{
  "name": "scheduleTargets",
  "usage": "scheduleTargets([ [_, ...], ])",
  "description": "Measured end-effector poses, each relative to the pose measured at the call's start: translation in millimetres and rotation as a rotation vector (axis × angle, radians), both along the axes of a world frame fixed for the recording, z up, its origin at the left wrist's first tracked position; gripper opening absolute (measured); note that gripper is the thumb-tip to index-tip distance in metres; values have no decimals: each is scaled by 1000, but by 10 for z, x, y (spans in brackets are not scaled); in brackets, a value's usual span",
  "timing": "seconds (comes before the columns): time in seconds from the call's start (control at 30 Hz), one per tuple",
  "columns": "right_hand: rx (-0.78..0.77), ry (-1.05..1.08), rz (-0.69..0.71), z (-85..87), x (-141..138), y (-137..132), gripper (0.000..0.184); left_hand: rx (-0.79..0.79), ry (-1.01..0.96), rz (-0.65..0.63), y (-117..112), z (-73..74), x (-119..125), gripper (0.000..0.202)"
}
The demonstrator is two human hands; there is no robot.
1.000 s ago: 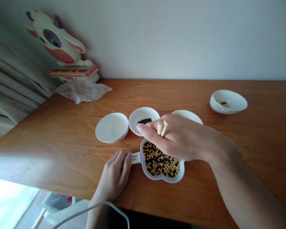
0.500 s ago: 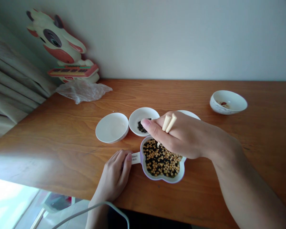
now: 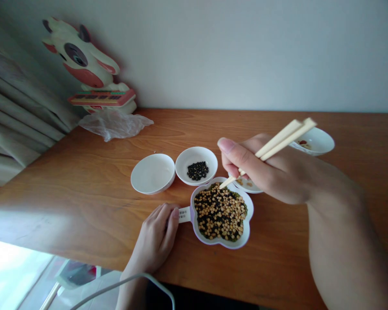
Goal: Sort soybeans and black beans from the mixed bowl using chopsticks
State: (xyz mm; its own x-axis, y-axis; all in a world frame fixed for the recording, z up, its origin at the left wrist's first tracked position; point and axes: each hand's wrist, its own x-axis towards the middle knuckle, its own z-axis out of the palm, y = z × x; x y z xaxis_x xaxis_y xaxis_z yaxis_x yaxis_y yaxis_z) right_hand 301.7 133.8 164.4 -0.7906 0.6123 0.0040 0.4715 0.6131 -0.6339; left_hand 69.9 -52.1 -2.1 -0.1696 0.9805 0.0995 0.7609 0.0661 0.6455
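Note:
My left hand is closed round the handle of a flower-shaped pan with a lilac rim. In the pan lies a mix of black, yellow and green beans. My right hand grips a pair of wooden chopsticks, their tips at the far part of the pan; whether they pinch a bean I cannot tell. Behind the pan, a white bowl holds black beans. Another bowl, partly hidden under my right hand, has some yellow beans in it.
A white bowl with nothing in it stands to the left. At the back right, a bowl has reddish and pale bits inside. A cow-shaped toy keyboard and a crumpled plastic bag are at the back left. A cable crosses my left forearm.
My right hand has shifted right and tipped the chopsticks over, so they slant to the right. The black beans are now uncovered. My left hand stays on the handle.

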Motion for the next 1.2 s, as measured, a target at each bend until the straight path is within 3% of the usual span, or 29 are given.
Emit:
scheduleTargets([
  [0.17,-22,-19,142,-81,-159,-67,68,-10,-25,-6,6,-1,0,23],
  [0.37,-39,-74,190,-105,-257,-142,70,-2,-7,7,2,7,6,26],
  [0.93,0,-38,185,-171,-292,-163,64,15,13,-2,-5,1,13,26],
  [1.2,-11,-58,168,-108,-265,-180,68,10,23,-2,11,5,15,26],
])
